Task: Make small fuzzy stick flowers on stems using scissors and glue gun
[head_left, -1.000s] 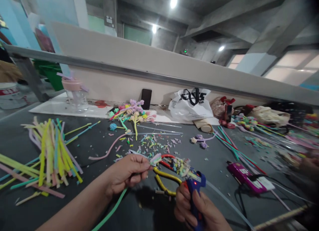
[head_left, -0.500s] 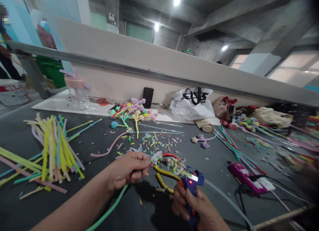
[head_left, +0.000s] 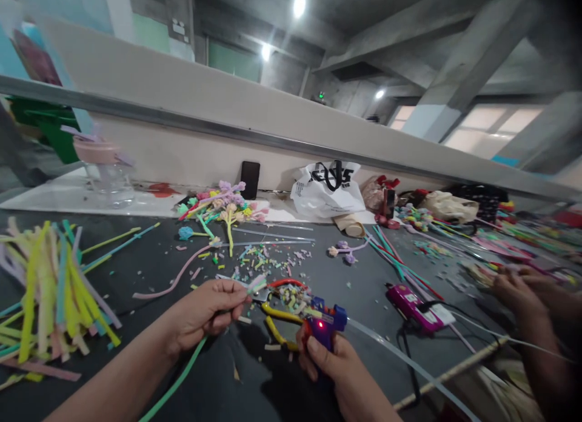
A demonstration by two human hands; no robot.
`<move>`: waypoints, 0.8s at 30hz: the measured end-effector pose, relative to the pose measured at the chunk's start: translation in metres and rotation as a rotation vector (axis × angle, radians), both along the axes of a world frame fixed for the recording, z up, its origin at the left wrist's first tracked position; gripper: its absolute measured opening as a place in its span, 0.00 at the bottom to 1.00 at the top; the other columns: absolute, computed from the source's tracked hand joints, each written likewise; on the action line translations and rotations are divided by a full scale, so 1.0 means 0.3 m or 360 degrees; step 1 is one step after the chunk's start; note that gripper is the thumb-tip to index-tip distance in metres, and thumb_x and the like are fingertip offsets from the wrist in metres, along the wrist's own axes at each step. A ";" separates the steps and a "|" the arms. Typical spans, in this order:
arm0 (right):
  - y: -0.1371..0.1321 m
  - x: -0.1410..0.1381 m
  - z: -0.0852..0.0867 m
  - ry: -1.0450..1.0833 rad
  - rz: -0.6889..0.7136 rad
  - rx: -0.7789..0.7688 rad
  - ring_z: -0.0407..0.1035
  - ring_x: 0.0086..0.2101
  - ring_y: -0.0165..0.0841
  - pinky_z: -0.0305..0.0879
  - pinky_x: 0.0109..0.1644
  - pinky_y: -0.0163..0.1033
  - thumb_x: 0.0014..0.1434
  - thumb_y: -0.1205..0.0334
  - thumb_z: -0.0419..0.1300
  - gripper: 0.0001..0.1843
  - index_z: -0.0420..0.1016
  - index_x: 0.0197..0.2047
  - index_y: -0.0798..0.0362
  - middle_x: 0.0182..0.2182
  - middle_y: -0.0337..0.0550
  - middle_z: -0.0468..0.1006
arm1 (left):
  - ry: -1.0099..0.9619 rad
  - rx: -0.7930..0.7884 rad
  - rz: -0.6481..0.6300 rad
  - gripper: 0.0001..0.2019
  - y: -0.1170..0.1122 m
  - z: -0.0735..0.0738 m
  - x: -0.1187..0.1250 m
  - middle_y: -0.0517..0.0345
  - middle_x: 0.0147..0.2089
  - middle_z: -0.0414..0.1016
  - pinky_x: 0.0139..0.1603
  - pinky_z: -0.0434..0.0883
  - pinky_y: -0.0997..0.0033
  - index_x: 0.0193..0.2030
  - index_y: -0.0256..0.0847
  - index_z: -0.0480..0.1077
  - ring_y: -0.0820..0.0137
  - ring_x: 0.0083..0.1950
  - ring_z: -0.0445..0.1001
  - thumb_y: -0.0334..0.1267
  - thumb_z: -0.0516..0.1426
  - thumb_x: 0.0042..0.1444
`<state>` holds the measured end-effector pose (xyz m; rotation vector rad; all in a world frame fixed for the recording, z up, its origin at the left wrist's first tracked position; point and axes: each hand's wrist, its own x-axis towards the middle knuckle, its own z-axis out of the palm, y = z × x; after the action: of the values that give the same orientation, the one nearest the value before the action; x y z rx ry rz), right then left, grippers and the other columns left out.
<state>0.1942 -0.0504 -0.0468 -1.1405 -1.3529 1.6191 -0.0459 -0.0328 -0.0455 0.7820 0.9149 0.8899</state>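
Observation:
My left hand (head_left: 207,316) is closed around a green fuzzy stem (head_left: 179,379), whose long tail hangs toward the front of the table. A small lilac fuzzy piece (head_left: 257,284) shows at its fingertips. My right hand (head_left: 339,361) grips a blue glue gun (head_left: 326,325) with a glowing red light; its nozzle points left, a short way from the lilac piece. From the back of the gun a long clear glue stick (head_left: 400,354) sticks out. Pliers with yellow and red handles (head_left: 273,326) lie between my hands, beside a heap of tiny cuttings (head_left: 293,296).
At left lies a pile of coloured fuzzy strips (head_left: 45,288). Finished fuzzy flowers (head_left: 222,204) lie at the back near a phone (head_left: 250,179) and a white bag (head_left: 327,191). A magenta power strip (head_left: 418,308) with cables is at right, near a co-worker's hands (head_left: 522,294).
The view has turned right, so everything sits further left and a co-worker's hands show more clearly. Both my hands keep their holds, with the glue gun and stem about as far apart as before.

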 end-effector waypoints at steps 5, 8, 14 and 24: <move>0.022 0.021 -0.015 -0.0219 -0.0066 0.0109 0.59 0.24 0.29 0.53 0.32 0.34 0.51 0.47 0.59 0.19 0.69 0.31 0.56 0.18 0.35 0.64 | -0.0100 0.0069 0.0136 0.11 0.010 -0.016 -0.004 0.67 0.22 0.62 0.13 0.40 0.83 0.27 0.35 0.65 0.88 0.13 0.47 0.41 0.58 0.51; 0.039 0.026 -0.019 -0.0377 -0.0122 0.0153 0.60 0.23 0.30 0.55 0.30 0.34 0.49 0.45 0.59 0.20 0.70 0.32 0.55 0.18 0.35 0.65 | -0.0193 0.0108 0.0265 0.11 -0.003 -0.006 0.019 0.69 0.22 0.59 0.15 0.41 0.83 0.30 0.35 0.65 0.88 0.15 0.46 0.40 0.61 0.47; 0.078 0.000 0.009 -0.0733 -0.0224 0.0403 0.62 0.20 0.31 0.55 0.25 0.34 0.51 0.48 0.56 0.17 0.69 0.32 0.55 0.14 0.34 0.67 | -0.0263 0.0115 0.0334 0.12 -0.042 0.033 0.103 0.73 0.15 0.49 0.16 0.41 0.82 0.28 0.35 0.66 0.86 0.15 0.42 0.41 0.63 0.44; 0.236 -0.030 0.103 -0.1379 -0.0427 0.1084 0.68 0.26 0.36 0.54 0.28 0.36 0.54 0.55 0.53 0.12 0.66 0.38 0.53 0.26 0.44 0.74 | -0.0447 0.0002 0.0305 0.14 -0.097 0.104 0.299 0.60 0.26 0.68 0.16 0.39 0.80 0.31 0.32 0.69 0.87 0.15 0.47 0.43 0.62 0.45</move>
<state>0.1851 0.0205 -0.0159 -1.5333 -1.9481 0.3513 0.0439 -0.0619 -0.0143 0.5584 0.7479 1.1369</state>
